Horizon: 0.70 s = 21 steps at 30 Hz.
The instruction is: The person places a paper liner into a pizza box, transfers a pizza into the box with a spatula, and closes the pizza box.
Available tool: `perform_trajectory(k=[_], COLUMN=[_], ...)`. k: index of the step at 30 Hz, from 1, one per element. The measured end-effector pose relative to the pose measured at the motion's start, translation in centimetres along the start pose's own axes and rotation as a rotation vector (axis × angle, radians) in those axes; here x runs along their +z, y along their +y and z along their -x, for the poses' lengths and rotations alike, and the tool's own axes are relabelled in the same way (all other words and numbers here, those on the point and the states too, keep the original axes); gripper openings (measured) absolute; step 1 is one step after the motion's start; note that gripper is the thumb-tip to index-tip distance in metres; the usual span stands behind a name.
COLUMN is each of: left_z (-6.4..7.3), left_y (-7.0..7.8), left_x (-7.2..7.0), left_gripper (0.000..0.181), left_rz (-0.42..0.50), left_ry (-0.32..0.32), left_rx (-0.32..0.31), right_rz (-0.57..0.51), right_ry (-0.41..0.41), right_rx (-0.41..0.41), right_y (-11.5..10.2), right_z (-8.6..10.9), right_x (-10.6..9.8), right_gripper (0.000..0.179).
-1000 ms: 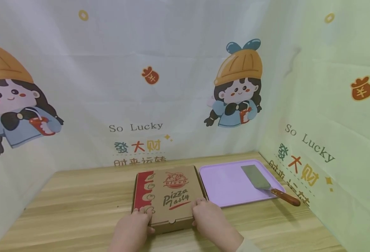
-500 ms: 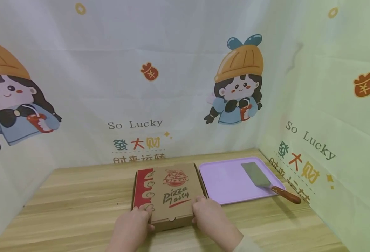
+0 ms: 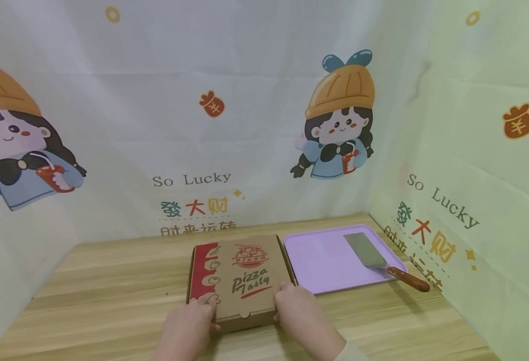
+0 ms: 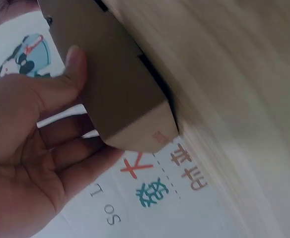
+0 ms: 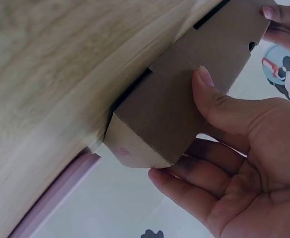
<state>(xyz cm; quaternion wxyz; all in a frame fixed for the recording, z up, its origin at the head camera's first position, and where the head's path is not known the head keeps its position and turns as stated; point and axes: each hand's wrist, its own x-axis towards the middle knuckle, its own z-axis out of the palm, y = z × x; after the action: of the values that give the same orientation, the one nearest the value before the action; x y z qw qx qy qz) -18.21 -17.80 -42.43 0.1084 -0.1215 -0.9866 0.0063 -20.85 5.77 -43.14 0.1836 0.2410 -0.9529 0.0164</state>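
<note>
A closed cardboard pizza box (image 3: 251, 276), brown with a red strip down its left side, lies flat on the wooden table. My left hand (image 3: 187, 326) grips its front left corner, and my right hand (image 3: 306, 317) its front right corner. In the left wrist view the thumb of the left hand (image 4: 21, 139) presses the box's front wall (image 4: 110, 79), with the other fingers bent behind the upper edge. The right wrist view shows the same hold: thumb of the right hand (image 5: 264, 153) on the front wall (image 5: 160, 109), fingers over the lid side.
Close to the box's right side lies a purple tray (image 3: 314, 265). On it rests a spatula with a metal blade (image 3: 364, 249), its wooden handle (image 3: 410, 279) jutting past the tray's front right corner. Printed cloth walls (image 3: 264, 150) stand behind and beside the table.
The head view has shifted slightly. Both hands keep their hold on the pizza box, and the box, tray and spatula stay in place.
</note>
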Motion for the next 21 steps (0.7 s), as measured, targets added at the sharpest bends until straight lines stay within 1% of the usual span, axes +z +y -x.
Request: perform_trajectory(k=[3, 6, 10, 11, 14, 16, 17, 19, 21], left_z=[0.0, 0.0, -0.2, -0.3, -0.4, -0.6, -0.7, -0.9, -1.1], left_y=[-0.1, -0.2, -0.6, -0.7, -1.1, -1.3, -1.3, -1.4, -1.4], left_x=[0.0, 0.0, 0.0, 0.0, -0.1, -0.3, -0.5, -0.8, -1.3], left_gripper=[0.058, 0.064, 0.064, 0.061, 0.043, 0.032, 0.028, 0.023, 0.024], left_rz=[0.003, 0.025, 0.127, 0.153, 0.225, 0.257, 0.268, 0.303, 0.331], left_ry=[-0.025, -0.055, -0.098, -0.095, -0.084, -0.072, -0.068, -0.059, -0.053], left_rx=[-0.001, -0.006, -0.024, -0.026, -0.036, -0.042, -0.048, -0.059, -0.066], right_rz=[-0.015, -0.039, -0.122, -0.149, -0.242, -0.313, -0.35, -0.412, -0.477], right_ry=[-0.005, -0.042, -0.134, -0.152, -0.194, -0.207, -0.212, -0.21, -0.182], right_rx=[-0.004, 0.012, 0.078, 0.092, 0.123, 0.139, 0.151, 0.17, 0.188], right_y=[0.0, 0.0, 0.1, 0.2, 0.5, 0.8, 0.9, 1.2, 1.5], right_z=[-0.1, -0.2, -0.2, -0.2, -0.2, -0.3, -0.4, -0.5, -0.5], right_x=[-0.2, -0.4, -0.7, -0.8, -1.1, -1.2, -1.4, -1.6, -1.8], right_gripper=[0.034, 0.037, 0.044, 0.046, 0.043, 0.036, 0.037, 0.035, 0.027])
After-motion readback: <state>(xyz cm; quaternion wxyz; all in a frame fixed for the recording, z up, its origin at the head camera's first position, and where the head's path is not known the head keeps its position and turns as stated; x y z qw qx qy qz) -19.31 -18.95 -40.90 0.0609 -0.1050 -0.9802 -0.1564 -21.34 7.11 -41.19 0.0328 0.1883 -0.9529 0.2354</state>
